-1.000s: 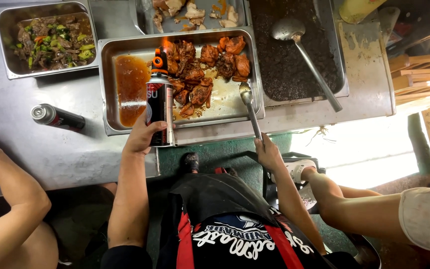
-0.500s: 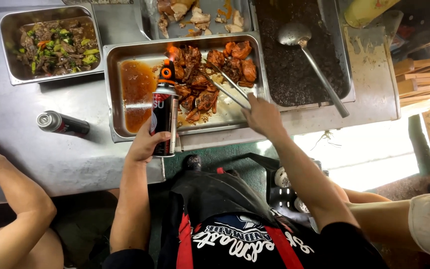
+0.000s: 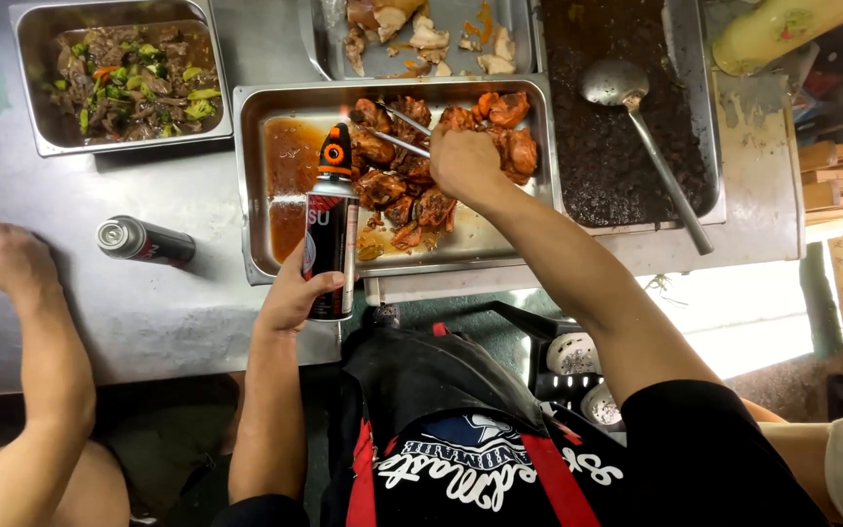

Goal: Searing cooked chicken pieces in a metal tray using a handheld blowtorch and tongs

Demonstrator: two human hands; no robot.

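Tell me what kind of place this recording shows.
Probably a food stall or canteen serving counter: a steel counter holds metal trays of cooked food, including glazed meat pieces and a stir-fry tray. The left hand holds a gas torch canister; the right hand holds tongs.

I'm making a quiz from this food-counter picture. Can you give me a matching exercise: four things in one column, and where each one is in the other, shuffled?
Things:
1. torch canister
2. tongs
3. ladle
4. spare can

Places:
A. lying on its side on the steel counter
B. resting in the tray of dark food
C. upright in the left hand
D. in the right hand, over the browned meat

Pairs: 1-C, 2-D, 3-B, 4-A
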